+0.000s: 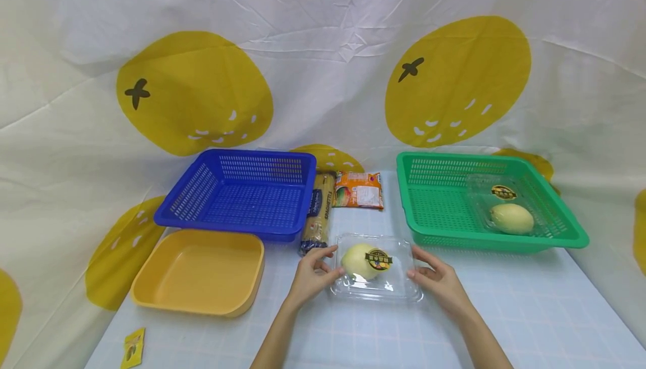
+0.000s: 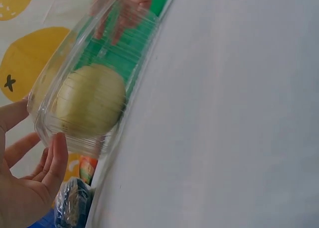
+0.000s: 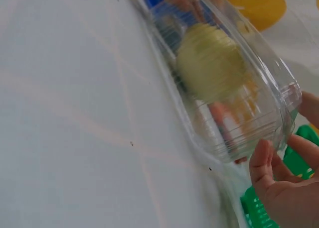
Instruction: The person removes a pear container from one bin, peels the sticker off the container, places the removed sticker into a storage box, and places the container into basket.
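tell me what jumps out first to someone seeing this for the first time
A clear plastic box with a pale yellow-green fruit inside sits at the table's near middle, with the left hand and right hand at its two ends. Behind it stand a blue basket on the left and a green basket on the right, which holds a second boxed fruit. A yellow tray lies in front of the blue basket.

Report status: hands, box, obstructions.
Left hand and right hand open, fingertips at the clear box sides. Box on table, fruit inside. Nothing in the way.
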`<state>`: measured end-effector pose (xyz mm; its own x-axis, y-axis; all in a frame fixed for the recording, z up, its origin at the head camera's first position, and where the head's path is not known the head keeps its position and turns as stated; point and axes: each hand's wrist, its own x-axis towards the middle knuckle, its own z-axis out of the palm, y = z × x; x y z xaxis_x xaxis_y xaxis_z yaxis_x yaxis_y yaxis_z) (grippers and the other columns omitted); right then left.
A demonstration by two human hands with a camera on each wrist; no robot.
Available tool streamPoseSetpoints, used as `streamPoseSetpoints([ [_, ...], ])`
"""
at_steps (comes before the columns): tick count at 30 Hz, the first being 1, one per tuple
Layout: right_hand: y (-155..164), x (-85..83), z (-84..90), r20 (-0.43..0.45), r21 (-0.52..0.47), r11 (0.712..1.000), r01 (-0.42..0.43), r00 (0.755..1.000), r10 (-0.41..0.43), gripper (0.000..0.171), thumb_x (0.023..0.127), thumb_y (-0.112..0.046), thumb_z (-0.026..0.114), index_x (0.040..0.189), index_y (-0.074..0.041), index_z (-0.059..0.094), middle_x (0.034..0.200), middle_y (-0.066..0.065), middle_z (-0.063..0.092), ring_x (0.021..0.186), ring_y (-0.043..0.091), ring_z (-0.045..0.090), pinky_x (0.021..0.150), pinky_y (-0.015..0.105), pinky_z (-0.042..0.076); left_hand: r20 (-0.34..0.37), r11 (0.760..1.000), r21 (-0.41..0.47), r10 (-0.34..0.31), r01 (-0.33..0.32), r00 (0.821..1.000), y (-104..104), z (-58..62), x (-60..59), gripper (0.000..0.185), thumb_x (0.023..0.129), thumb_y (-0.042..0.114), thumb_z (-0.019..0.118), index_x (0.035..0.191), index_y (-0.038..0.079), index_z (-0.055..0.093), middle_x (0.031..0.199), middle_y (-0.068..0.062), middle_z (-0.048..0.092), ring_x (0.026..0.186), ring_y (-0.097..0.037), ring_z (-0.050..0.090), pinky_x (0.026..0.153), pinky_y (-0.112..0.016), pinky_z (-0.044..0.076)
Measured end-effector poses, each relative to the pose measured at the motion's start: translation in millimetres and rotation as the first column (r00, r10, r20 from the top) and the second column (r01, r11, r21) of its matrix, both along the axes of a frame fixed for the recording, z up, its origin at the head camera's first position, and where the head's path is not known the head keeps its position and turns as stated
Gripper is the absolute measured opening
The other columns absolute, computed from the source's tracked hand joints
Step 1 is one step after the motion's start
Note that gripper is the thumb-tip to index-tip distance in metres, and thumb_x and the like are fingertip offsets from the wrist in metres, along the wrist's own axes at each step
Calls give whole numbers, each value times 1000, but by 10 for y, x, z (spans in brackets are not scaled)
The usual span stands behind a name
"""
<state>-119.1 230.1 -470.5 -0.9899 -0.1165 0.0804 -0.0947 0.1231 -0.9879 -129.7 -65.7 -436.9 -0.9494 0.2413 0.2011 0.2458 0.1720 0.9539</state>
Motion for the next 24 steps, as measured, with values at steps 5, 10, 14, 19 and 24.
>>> streamPoseSetpoints([
  [5, -20, 12, 25, 30, 2, 1000, 7, 1000, -7, 60, 85, 2, 65, 137, 9, 37, 127, 25, 45, 86, 8, 65, 69, 24, 54, -10, 1000, -20, 18, -18, 1000, 9, 4, 8, 48, 75, -1, 74, 118, -12, 57, 102, -29, 55, 69, -18, 58, 60, -20, 50],
  [10, -30, 11, 31, 46, 12, 1000, 21, 999, -21, 61, 84, 1, 65, 138, 9, 37, 130, 32, 42, 88, 7, 65, 71, 22, 53, -100, 994, -65, 76, -82, 992, 49, -76, -18, 45, 72, 3, 77, 113, -9, 62, 101, -25, 57, 79, -32, 56, 68, -32, 53],
  [14, -43, 0, 27, 39, 14, 1000, 28, 999, -28, 60, 84, 2, 65, 137, 10, 38, 129, 33, 42, 88, 6, 65, 73, 21, 53, -198, 989, -57, 124, -138, 972, 88, -297, -124, 45, 70, 11, 81, 110, -2, 66, 102, -17, 59, 87, -32, 54, 71, -34, 52],
  [19, -57, -5, 15, 42, 11, 1000, 22, 999, -23, 61, 84, 3, 65, 137, 10, 37, 128, 32, 41, 88, 7, 65, 72, 22, 53, -270, 977, -28, 196, -211, 943, 149, -318, -172, 41, 69, 10, 81, 106, -2, 68, 103, -13, 64, 90, -32, 57, 73, -39, 51],
  [24, -50, -13, -6, 64, 9, 1000, 25, 998, -25, 63, 84, -1, 67, 138, 9, 37, 129, 31, 42, 89, 6, 65, 73, 21, 53, -335, 968, 32, 247, -251, 909, 231, -249, -215, 34, 69, -4, 78, 100, -9, 67, 90, -21, 67, 80, -38, 61, 70, -43, 52],
])
